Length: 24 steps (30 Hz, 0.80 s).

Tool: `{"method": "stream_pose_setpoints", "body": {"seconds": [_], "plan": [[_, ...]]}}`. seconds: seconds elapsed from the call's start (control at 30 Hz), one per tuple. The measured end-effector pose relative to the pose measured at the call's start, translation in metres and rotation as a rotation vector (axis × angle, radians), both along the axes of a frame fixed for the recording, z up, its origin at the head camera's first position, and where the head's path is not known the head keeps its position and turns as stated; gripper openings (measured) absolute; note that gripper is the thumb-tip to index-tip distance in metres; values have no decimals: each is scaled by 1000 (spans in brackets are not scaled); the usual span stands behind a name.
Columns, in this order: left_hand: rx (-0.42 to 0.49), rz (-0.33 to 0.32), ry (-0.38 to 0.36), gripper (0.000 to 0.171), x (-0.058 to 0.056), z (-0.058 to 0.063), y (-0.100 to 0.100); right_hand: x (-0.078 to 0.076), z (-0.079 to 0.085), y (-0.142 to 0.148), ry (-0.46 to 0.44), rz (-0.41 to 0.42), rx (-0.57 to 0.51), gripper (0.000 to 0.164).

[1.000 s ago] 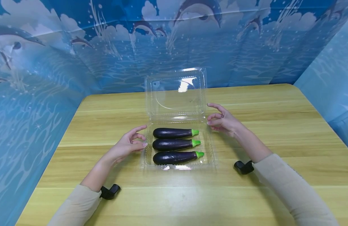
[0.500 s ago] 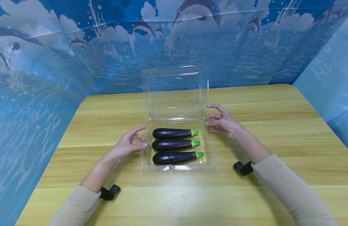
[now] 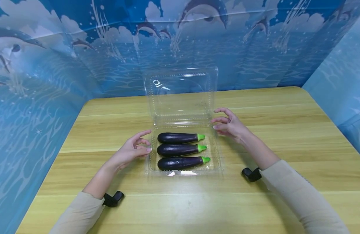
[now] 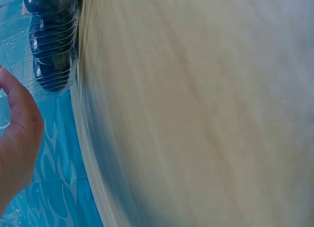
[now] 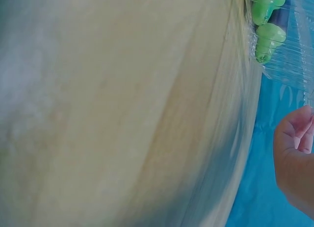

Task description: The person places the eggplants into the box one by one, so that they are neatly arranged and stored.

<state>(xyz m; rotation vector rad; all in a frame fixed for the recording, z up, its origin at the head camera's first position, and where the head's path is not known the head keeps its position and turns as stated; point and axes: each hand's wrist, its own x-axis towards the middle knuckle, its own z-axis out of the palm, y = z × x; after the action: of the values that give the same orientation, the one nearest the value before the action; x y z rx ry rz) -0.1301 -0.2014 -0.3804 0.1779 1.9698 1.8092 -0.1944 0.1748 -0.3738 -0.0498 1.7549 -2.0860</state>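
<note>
Three dark purple eggplants (image 3: 180,163) with green stems lie side by side in a clear plastic clamshell container (image 3: 215,156) in the head view. Its hinged lid (image 3: 183,89) stands raised at the back. At the container's left side is my left hand (image 3: 132,149), thumb and fingers spread apart with the tips right at the rim. My right hand (image 3: 230,126) is by the right side near the hinge, fingers bent loosely. The right wrist view catches green stems (image 5: 270,38) through the plastic, above the right hand (image 5: 292,156).
The container rests on a wooden table (image 3: 180,204), around its middle. Behind the table hangs a blue dolphin-print cloth (image 3: 115,61), which also runs along the left and right sides. A black wrist camera (image 3: 114,199) sits on each cuff.
The lid has changed its tilt: its top edge looks wider and slightly higher in the head view. Both hands and the eggplants have stayed almost in place.
</note>
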Motion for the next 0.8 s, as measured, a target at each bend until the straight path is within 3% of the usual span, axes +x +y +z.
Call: {"method": "stream_pose_setpoints", "body": {"seconds": [0.43,0.8], "plan": [[-1,-2,-1,71,-1,0,-1,1,-1,-1,25,-2,12,43],[64,-5,-25,66,-2,-2,-2,3,-3,0,65,3,43,40]]}}
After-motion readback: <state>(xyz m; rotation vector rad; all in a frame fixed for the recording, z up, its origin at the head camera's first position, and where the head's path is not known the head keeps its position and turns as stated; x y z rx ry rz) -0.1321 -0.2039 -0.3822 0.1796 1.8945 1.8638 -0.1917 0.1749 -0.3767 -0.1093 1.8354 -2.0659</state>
